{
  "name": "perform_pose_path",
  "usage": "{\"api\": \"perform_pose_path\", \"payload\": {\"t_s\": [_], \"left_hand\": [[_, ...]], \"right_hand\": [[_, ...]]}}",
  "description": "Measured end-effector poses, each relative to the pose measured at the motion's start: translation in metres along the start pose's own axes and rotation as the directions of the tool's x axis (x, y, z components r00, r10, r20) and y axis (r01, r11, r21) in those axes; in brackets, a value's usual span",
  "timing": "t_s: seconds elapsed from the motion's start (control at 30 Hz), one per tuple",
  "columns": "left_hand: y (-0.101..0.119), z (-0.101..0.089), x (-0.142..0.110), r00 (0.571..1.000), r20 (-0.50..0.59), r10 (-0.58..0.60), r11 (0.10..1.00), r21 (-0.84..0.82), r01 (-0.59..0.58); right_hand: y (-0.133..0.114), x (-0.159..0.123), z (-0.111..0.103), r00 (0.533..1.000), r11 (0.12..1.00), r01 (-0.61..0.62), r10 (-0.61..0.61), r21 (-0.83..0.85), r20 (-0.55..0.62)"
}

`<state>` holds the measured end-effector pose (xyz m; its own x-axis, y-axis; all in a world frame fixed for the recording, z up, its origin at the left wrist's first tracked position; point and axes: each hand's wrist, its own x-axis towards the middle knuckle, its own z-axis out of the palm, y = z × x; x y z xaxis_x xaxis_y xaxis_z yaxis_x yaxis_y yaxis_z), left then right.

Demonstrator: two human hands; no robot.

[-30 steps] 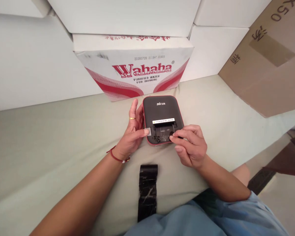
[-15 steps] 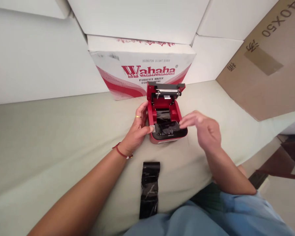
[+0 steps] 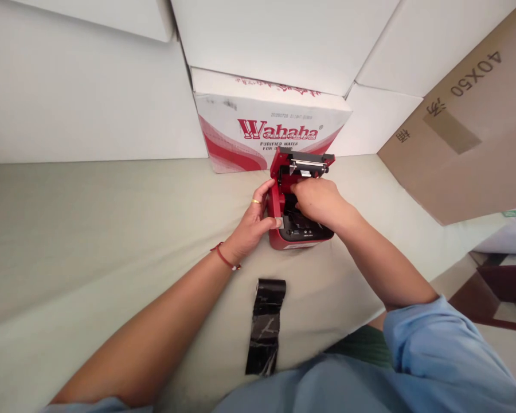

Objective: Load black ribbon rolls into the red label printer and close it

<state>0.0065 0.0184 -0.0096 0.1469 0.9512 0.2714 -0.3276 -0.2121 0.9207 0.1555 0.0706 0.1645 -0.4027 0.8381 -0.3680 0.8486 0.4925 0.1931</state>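
A red and black label printer (image 3: 275, 236) stands on the pale green cloth with its lid (image 3: 308, 156) raised. My left hand (image 3: 258, 221) grips its left side, thumb on the front left corner and fingers along the outer wall. Inside the printer, below the lid, is my right hand (image 3: 320, 201), curled, with its fingertips hidden in the cavity. What they hold, if anything, I cannot make out. Black film shows beneath that hand. Nearer my body, a roll of black ribbon (image 3: 266, 324) lies partly unrolled on the cloth.
Behind the printer is a white and red Wahaha water carton (image 3: 236, 135), with large white boxes (image 3: 275, 34) stacked around it. A brown cardboard box (image 3: 464, 137) leans at the right. The pale green cloth (image 3: 133, 229) spreads under everything.
My right hand has moved left from beside the printer into its open cavity. My left hand keeps its hold on the printer's side. The view has shifted slightly.
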Motion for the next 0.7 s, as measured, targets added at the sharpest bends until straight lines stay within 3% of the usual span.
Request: {"api": "perform_pose_path", "payload": {"t_s": [0.2, 0.33, 0.47, 0.57, 0.7], "left_hand": [[-0.001, 0.001, 0.001, 1.000, -0.006, -0.005, 1.000, 0.010, 0.006], [0.002, 0.002, 0.001, 1.000, 0.018, -0.009, 1.000, 0.008, 0.009], [0.004, 0.003, 0.001, 1.000, 0.012, -0.023, 1.000, -0.015, 0.023], [0.003, 0.003, 0.001, 0.999, 0.003, -0.032, 0.999, -0.027, 0.032], [0.000, 0.002, 0.001, 1.000, 0.003, -0.004, 0.999, -0.033, 0.004]], "right_hand": [[0.008, -0.004, 0.008, 0.999, 0.999, -0.024, 0.024, 0.023, -0.025], [0.023, -0.013, 0.021, 0.991, 0.982, -0.015, 0.039, 0.186, -0.128], [0.038, -0.029, 0.029, 0.967, 0.929, 0.078, 0.017, 0.361, -0.253], [0.051, -0.065, 0.024, 0.951, 0.829, 0.176, -0.004, 0.530, -0.308], [0.084, -0.136, 0.021, 0.960, 0.600, 0.258, -0.074, 0.757, -0.269]]}}
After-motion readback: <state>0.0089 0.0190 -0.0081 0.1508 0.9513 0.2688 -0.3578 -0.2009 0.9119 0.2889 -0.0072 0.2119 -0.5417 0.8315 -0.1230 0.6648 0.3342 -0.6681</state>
